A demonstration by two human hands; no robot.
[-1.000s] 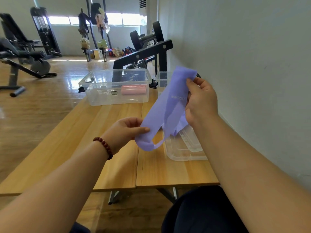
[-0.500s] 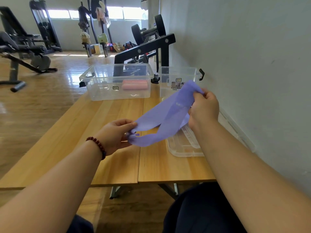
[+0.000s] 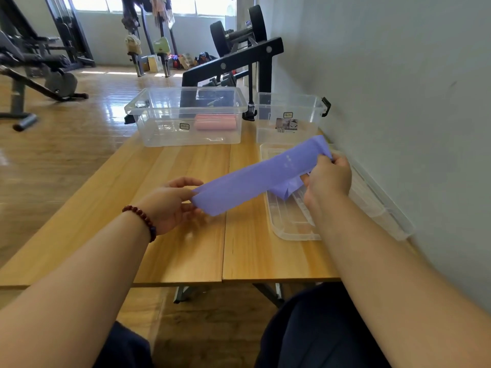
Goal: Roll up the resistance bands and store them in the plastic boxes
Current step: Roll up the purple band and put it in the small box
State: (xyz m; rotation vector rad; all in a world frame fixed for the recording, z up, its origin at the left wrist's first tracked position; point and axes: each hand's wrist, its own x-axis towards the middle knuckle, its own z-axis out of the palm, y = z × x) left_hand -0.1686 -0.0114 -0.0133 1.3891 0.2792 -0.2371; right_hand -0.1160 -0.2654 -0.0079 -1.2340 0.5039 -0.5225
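A purple resistance band (image 3: 255, 176) stretches flat between my hands, just above the wooden table (image 3: 164, 245). My left hand (image 3: 172, 205) pinches its near left end. My right hand (image 3: 328, 179) grips the far right end, where the band bunches and a fold hangs down over a clear lid (image 3: 295, 224). A large clear plastic box (image 3: 186, 118) stands at the back of the table with a rolled pink band (image 3: 215, 122) inside. A smaller clear box (image 3: 288, 116) stands to its right by the wall.
The grey wall (image 3: 398, 102) runs close along the table's right edge. A black dumbbell rack (image 3: 239, 57) stands behind the boxes. Gym machines (image 3: 39, 62) stand on the wooden floor to the left.
Both hands have lowered the band from a raised, hanging position and drawn it out flatter and longer, close over the table. My left hand now holds its end.
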